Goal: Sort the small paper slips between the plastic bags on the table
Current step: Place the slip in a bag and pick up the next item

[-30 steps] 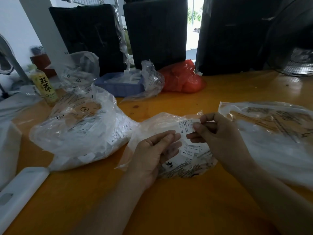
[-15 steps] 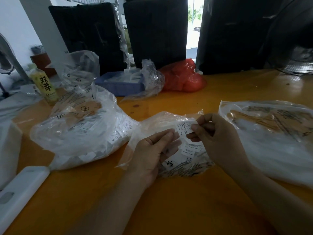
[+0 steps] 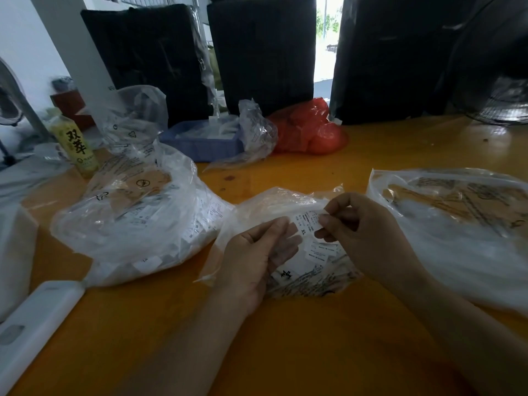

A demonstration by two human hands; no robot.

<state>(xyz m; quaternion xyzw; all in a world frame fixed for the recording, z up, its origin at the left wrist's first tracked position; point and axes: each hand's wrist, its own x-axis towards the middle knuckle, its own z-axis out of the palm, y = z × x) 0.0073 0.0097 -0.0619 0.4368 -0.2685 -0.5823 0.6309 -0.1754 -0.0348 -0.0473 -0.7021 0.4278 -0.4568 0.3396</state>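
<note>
A small clear plastic bag (image 3: 257, 207) with several white paper slips lies at the table's middle. My right hand (image 3: 360, 232) pinches one white slip (image 3: 307, 222) marked XL, above that bag. My left hand (image 3: 257, 258) rests on the bag's left part, its fingers nearly straight beside the slip. More slips (image 3: 317, 254) reading MADE IN CHINA lie in the bag under my hands. A large bulging bag (image 3: 137, 218) full of slips sits to the left. Another large clear bag (image 3: 457, 224) lies at the right.
The orange table (image 3: 314, 352) carries a blue tray (image 3: 205, 144), a red plastic bag (image 3: 308, 132), a crumpled clear bag (image 3: 254, 135), a yellow drink bottle (image 3: 75, 147) and a white device (image 3: 34, 330) at front left. Black wrapped bundles (image 3: 257, 52) stand behind. A fan (image 3: 505, 101) sits far right.
My right hand has moved slightly left and down with the pinched slip, bringing it closer to my left fingers. The bags have not moved.
</note>
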